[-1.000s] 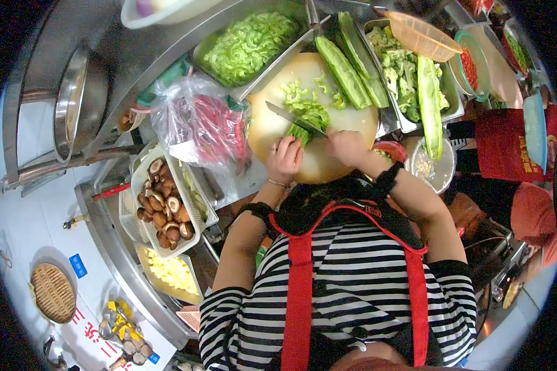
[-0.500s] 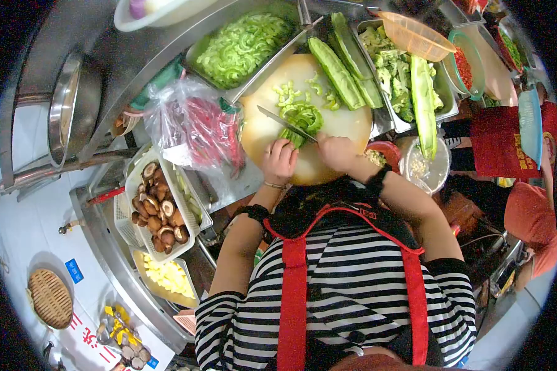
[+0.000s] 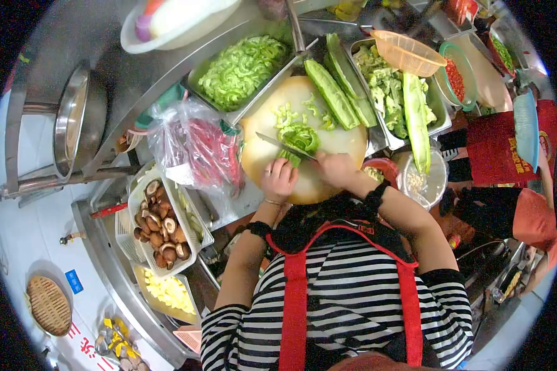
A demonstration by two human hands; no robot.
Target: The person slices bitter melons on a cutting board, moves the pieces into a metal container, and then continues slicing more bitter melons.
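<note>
On a round cutting board [image 3: 260, 170], my right hand [image 3: 339, 170] is closed around the handle of a knife [image 3: 277, 143]. Its blade lies across a green bitter melon piece [image 3: 291, 158], with slices [image 3: 301, 137] fanned out on the far side. My left hand [image 3: 280, 179] has its fingers bent over the near end of that piece, close to the blade. Small cut bits are scattered behind the slices. Scooped-out bitter melon halves [image 3: 333, 93] rest over the board's far right edge. A metal tray of sliced bitter melon [image 3: 244, 71] stands behind the board.
Left of the board lies a plastic bag of red chillies [image 3: 198, 145], with a basket of mushrooms [image 3: 159, 226] nearer me. At right are a tray of broccoli [image 3: 387, 93], an orange basket [image 3: 408, 52] and a metal bowl [image 3: 436, 179]. Another person in red [image 3: 492, 148] stands farther right.
The view has tilted slightly, so the board and trays appear a little lower. Both hands and the knife keep nearly the same place at the bitter melon.
</note>
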